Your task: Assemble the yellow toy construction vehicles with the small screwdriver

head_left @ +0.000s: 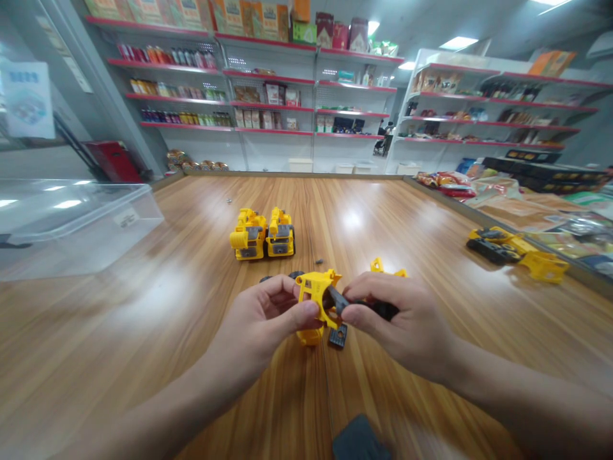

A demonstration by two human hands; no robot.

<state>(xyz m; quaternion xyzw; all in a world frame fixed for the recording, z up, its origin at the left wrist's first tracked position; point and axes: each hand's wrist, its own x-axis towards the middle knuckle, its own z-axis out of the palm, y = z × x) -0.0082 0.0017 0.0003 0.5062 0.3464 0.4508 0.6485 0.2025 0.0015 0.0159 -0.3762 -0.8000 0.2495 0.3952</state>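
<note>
My left hand (pixel 271 319) pinches a yellow plastic toy vehicle part (pixel 316 289) between thumb and fingers. Closed at its right side, my right hand (pixel 400 316) grips a dark grey plastic piece (pixel 339 300) that meets the opening of the yellow part; whether the two are joined I cannot tell. Below my hands lie another yellow piece (pixel 310 337) and a small ribbed grey piece (pixel 338 336). Behind my right hand more yellow parts (pixel 378 265) show, partly hidden. Black wheels (pixel 295 275) peek out behind my left fingers.
Two yellow toy construction trucks (pixel 263 235) stand side by side ahead on the wooden table (pixel 191 358). A yellow toy excavator (pixel 517 252) sits at the right edge. A clear plastic bin (pixel 76 223) is at left, a dark grey flat object (pixel 361 439) at the near edge. Stocked shelves rise behind.
</note>
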